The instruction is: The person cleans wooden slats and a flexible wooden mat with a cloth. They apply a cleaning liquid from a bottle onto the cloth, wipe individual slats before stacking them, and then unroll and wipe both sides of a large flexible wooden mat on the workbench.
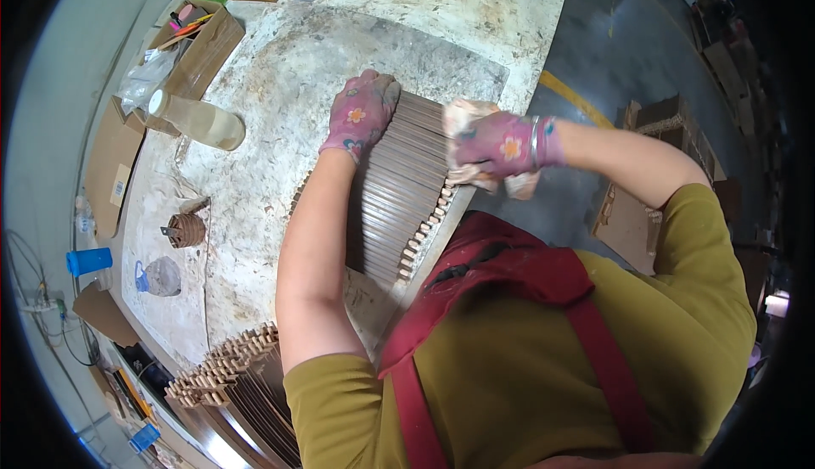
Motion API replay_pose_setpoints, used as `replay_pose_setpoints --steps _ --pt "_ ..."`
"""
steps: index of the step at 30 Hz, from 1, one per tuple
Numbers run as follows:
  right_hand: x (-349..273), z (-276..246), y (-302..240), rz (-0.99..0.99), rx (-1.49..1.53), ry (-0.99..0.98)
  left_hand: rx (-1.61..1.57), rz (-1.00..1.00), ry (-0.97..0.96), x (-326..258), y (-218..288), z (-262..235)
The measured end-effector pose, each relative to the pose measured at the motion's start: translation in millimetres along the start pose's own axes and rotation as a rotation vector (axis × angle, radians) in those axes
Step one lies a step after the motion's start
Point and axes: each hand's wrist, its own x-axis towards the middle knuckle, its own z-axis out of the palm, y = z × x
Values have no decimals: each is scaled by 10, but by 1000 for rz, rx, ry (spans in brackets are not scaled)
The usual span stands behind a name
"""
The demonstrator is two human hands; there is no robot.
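Observation:
A row of brown wooden slats (399,189) lies side by side on the worktable, with light round dowel ends (424,231) sticking out along the near right edge. My left hand (363,112), in a purple flowered glove, rests on the far left corner of the row, its fingers stretched over the slats. In a matching glove, my right hand (505,145) grips a crumpled pale rag (465,142) against the dowel ends at the far right corner. Slight blur marks the right hand and rag.
More dowelled slats (255,384) are stacked at the lower left. On the stained table (289,70) stand a cloudy plastic bottle (204,123), a brown coil-like roll (185,230) and a cardboard box (204,53) of tools. Cardboard cartons (632,223) sit on the floor at right.

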Motion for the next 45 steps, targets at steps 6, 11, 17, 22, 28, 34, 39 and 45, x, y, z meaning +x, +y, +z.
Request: replay_pose_setpoints --steps 6,11,17,22,28,34,39,45 --pt "-119 -966 587 271 -64 162 -22 -14 27 12 -6 24" --pt "384 -1198 1014 104 -351 692 81 62 124 73 15 23" --pt "520 -734 860 -81 457 577 221 -94 578 -387 77 -468" --pt "812 151 1189 -149 1051 402 -639 -861 1051 -2218 191 -483" --pt "946 290 1009 -121 1050 397 -1029 -1132 1014 -2769 918 605" --pt "869 700 665 -70 1119 586 -1117 -1120 922 -2307 1048 448" --pt "625 1144 -87 121 1176 800 -988 -1020 582 -2667 423 -27" --pt "508 1029 67 122 1308 600 -944 -909 511 -2794 121 84"
